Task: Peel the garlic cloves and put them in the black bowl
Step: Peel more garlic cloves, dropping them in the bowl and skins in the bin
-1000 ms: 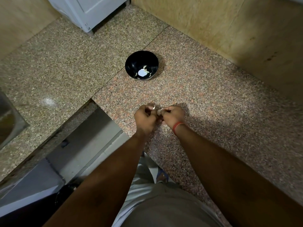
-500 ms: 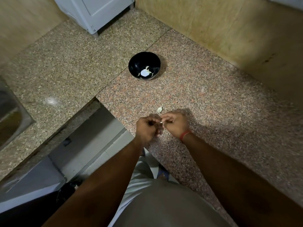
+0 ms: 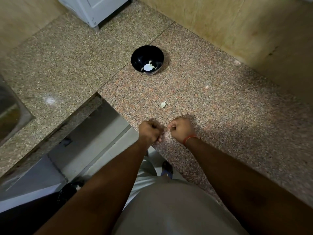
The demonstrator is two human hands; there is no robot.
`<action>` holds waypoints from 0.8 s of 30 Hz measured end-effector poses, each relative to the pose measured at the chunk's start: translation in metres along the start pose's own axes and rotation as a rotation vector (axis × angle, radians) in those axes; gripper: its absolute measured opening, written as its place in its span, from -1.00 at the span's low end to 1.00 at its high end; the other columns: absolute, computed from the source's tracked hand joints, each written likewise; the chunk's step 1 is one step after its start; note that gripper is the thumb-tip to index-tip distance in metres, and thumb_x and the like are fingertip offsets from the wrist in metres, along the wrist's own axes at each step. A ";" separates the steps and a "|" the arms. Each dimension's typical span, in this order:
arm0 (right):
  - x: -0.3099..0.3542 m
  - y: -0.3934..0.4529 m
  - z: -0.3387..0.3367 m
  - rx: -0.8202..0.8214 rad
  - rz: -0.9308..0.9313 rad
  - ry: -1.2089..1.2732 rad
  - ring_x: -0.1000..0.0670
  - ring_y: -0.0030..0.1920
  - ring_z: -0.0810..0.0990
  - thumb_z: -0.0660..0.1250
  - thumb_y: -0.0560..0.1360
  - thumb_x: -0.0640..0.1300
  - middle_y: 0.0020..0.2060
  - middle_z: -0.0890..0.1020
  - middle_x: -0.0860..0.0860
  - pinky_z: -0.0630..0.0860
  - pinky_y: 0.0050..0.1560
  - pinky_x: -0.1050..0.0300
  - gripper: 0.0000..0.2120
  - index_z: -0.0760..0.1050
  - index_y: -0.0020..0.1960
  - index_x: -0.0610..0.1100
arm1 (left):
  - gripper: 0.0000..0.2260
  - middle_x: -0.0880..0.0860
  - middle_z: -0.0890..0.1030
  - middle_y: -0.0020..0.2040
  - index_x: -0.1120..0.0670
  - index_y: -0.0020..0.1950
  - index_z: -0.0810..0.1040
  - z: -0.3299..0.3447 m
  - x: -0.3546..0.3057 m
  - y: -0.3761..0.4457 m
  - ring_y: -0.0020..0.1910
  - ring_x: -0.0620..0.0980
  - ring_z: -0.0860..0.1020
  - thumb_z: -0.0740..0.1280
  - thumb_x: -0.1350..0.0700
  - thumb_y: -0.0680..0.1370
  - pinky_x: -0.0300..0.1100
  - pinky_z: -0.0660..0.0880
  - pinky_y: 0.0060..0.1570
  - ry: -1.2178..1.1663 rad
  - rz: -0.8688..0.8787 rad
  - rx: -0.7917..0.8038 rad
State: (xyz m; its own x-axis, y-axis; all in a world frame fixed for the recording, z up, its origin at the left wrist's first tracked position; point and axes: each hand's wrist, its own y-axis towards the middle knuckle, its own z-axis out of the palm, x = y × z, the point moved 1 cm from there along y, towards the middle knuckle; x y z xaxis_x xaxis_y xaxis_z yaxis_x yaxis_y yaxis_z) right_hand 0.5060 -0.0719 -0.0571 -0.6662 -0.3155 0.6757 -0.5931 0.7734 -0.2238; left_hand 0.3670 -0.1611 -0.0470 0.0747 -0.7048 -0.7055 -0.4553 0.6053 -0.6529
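On the granite counter (image 3: 211, 102), a garlic clove is hidden in 2 curled hands, left hand (image 3: 149, 131) and right hand (image 3: 182, 128), and could be dropped short of the black bowl (image 3: 147, 60) beyond them if the grip slips.

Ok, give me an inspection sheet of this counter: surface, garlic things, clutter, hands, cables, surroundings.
Surface: speckled granite counter, L-shaped, with a seam.
Job's things: black bowl upright, pale pieces inside; small pale garlic bit lying loose between bowl and hands.
Clutter: nothing seen.
Hands: left hand and right hand both curled, close together at the counter edge; what they pinch is too small to tell.
Cables: nothing seen.
Surroundings: white appliance at the back, sink at far left, tan wall.
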 end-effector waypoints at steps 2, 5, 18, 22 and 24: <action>-0.002 0.001 0.002 -0.001 0.045 0.041 0.10 -0.24 0.68 0.41 0.43 -0.27 -0.26 0.74 0.05 0.69 -0.09 0.10 -0.84 0.74 -0.20 -0.08 | -0.72 0.31 0.65 -0.36 0.27 -0.33 0.63 0.000 0.001 0.000 -0.51 0.11 0.53 0.59 0.17 0.48 -0.06 0.51 -0.48 -0.033 -0.028 -0.012; -0.003 0.003 0.003 0.005 0.085 0.067 0.14 -0.24 0.68 0.46 0.42 -0.26 -0.26 0.73 0.08 0.70 -0.09 0.08 -0.86 0.74 -0.21 -0.07 | -0.75 0.31 0.65 -0.35 0.36 -0.23 0.64 0.002 -0.002 -0.001 -0.54 0.09 0.53 0.60 0.20 0.46 -0.04 0.52 -0.45 -0.065 -0.058 -0.043; -0.002 0.006 0.003 -0.011 0.143 0.117 0.12 -0.27 0.68 0.45 0.39 -0.29 -0.29 0.73 0.04 0.69 -0.13 0.08 -0.84 0.71 -0.28 -0.07 | -0.72 0.29 0.64 -0.41 0.39 -0.25 0.65 0.003 -0.001 0.007 -0.62 0.05 0.50 0.64 0.21 0.40 -0.09 0.50 -0.48 -0.015 -0.083 -0.084; -0.002 0.007 0.004 0.013 0.148 0.100 0.08 -0.22 0.69 0.45 0.41 -0.28 -0.26 0.73 0.04 0.70 -0.10 0.02 -0.86 0.71 -0.24 -0.08 | -0.71 0.28 0.64 -0.42 0.35 -0.31 0.65 0.002 0.002 0.009 -0.60 0.06 0.50 0.64 0.18 0.40 -0.11 0.50 -0.51 0.015 -0.053 -0.082; -0.002 0.004 0.003 0.021 0.136 0.082 0.07 -0.20 0.68 0.41 0.44 -0.26 -0.24 0.72 0.06 0.70 -0.08 -0.01 -0.84 0.70 -0.23 -0.06 | -0.72 0.26 0.64 -0.42 0.31 -0.32 0.65 0.003 0.004 0.007 -0.59 0.07 0.51 0.63 0.16 0.42 -0.13 0.49 -0.52 0.017 -0.019 -0.072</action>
State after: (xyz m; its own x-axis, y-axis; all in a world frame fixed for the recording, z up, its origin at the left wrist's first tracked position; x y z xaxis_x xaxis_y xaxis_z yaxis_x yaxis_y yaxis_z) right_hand 0.5035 -0.0700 -0.0613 -0.7022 -0.1619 0.6933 -0.5099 0.7939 -0.3312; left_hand 0.3672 -0.1584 -0.0551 0.0692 -0.7223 -0.6881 -0.5166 0.5641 -0.6441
